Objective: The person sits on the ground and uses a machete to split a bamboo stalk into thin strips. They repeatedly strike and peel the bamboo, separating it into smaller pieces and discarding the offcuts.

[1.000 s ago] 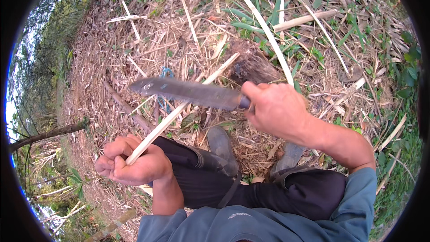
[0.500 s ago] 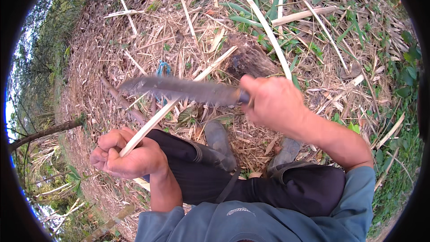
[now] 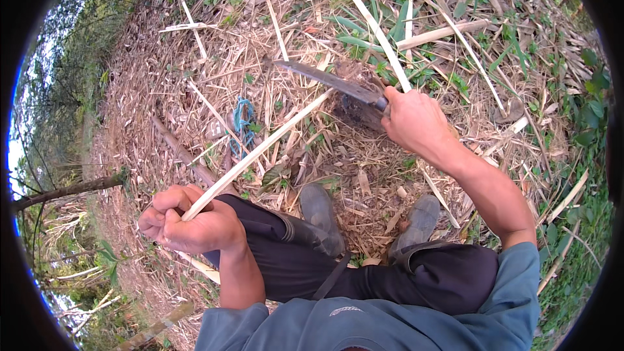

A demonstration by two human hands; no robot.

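Observation:
My left hand [image 3: 198,222] is closed round the near end of a long pale split strip [image 3: 266,145], which looks like bamboo or wood. The strip slants up and away to the right, its far end by a dark, rough log [image 3: 359,112] on the ground. Wrapped round the handle of a machete, my right hand [image 3: 417,121] is beyond my knees. The machete's dark blade [image 3: 328,80] points left and away, above the strip's far end and apart from it.
More pale strips [image 3: 377,29] lie on the littered ground, several of them far right. A blue cord bundle [image 3: 243,123] lies left of the held strip. My boots [image 3: 416,221] are below the log. A brown branch [image 3: 71,190] juts in from the left among the plants.
The machete has moved from across the middle of the strip to farther away and right, with my right hand. My left hand has barely moved and still holds the strip.

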